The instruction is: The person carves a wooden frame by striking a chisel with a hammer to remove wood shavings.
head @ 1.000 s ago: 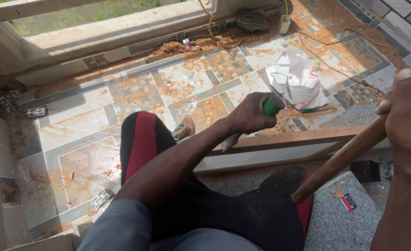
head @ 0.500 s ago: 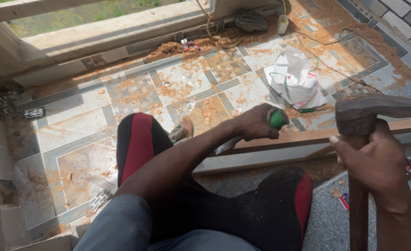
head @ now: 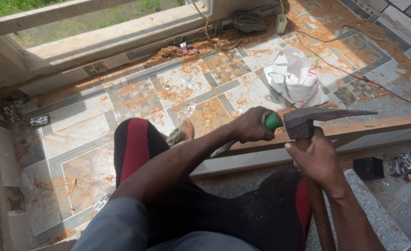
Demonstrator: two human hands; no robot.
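My left hand [head: 251, 124] grips a chisel with a green handle [head: 273, 121], its metal blade [head: 224, 148] angled down against a long wooden strip [head: 377, 126]. My right hand [head: 318, 160] holds a hammer by its wooden handle [head: 321, 218] just below the head. The dark metal hammer head [head: 321, 120] sits right against the green end of the chisel. My legs in black trousers with red stripes [head: 135, 148] stretch out on the tiled floor below.
A white plastic bag [head: 294, 76] lies on the patterned tiled floor [head: 80, 135], which is strewn with wood chips and sawdust. A red cord [head: 354, 74] runs across the floor. A low window ledge [head: 107, 39] borders the far side. Small packets [head: 407, 165] lie at right.
My right hand swung the hammer from raised at the right down to the chisel's green end. My left hand kept the chisel in place on the wooden strip.
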